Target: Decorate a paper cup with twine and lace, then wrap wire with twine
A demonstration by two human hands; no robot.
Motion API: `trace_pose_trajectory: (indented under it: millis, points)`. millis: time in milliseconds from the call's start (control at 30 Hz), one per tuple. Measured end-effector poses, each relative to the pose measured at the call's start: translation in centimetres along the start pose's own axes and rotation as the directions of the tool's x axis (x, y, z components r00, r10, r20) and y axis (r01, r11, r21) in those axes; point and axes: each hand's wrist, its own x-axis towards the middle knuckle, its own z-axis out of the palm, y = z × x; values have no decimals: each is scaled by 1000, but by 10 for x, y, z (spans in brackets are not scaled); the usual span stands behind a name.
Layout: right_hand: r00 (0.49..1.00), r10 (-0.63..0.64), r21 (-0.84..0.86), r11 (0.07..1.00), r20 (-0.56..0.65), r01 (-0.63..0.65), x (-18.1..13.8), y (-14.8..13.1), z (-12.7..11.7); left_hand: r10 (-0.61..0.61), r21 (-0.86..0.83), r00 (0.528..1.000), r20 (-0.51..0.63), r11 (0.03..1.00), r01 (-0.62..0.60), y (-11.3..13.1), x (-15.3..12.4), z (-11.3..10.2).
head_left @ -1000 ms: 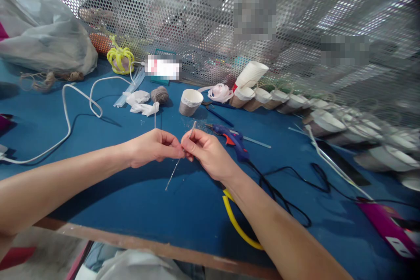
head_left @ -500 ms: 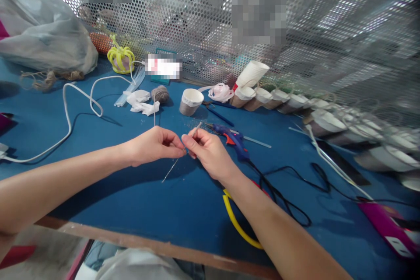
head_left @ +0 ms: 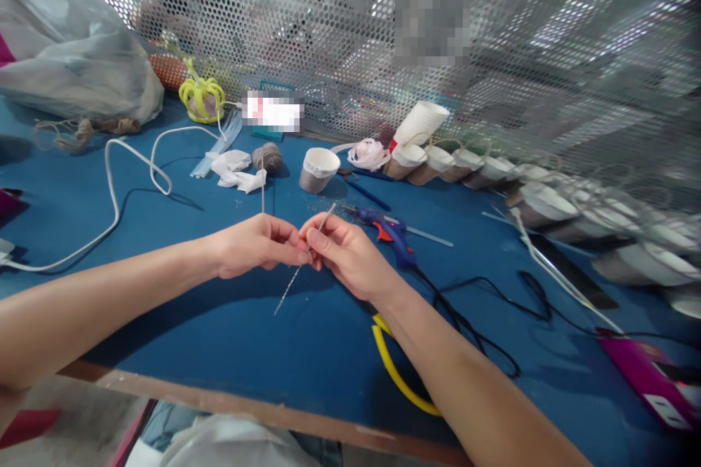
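Note:
My left hand [head_left: 257, 244] and my right hand [head_left: 342, 252] meet above the blue table [head_left: 219, 321], fingertips touching. Both pinch a thin grey wrapped stick [head_left: 289, 290] that slants from upper right to lower left, one end poking up past my right fingers, the other pointing down toward the table. A grey yarn strand [head_left: 262, 186] runs up from my left hand to a grey yarn ball [head_left: 267, 157] at the back.
A blue glue gun [head_left: 391, 233] with a black cord lies right of my hands. A paper cup [head_left: 318, 169] stands behind, a row of wrapped cups [head_left: 493, 171] runs right. White cable [head_left: 112, 182], plastic bag [head_left: 66, 51], yellow-handled tool [head_left: 397, 372], perforated metal screen [head_left: 493, 36].
My hands drew slightly apart and then came back together on the stick, whose lower end swung a little. The yarn strand shifted slightly right.

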Motion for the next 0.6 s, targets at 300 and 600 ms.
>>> trace_pose_trajectory:
  millis: [300, 600]
  points:
    - [991, -40, -254, 967, -124, 7, 0, 1, -1, 78, 185, 993, -87, 981, -61, -2, 2, -3]
    - [986, -74, -372, 928, -147, 14, -1, -3, 0, 124, 301, 987, -101, 949, -88, -4, 3, -4]
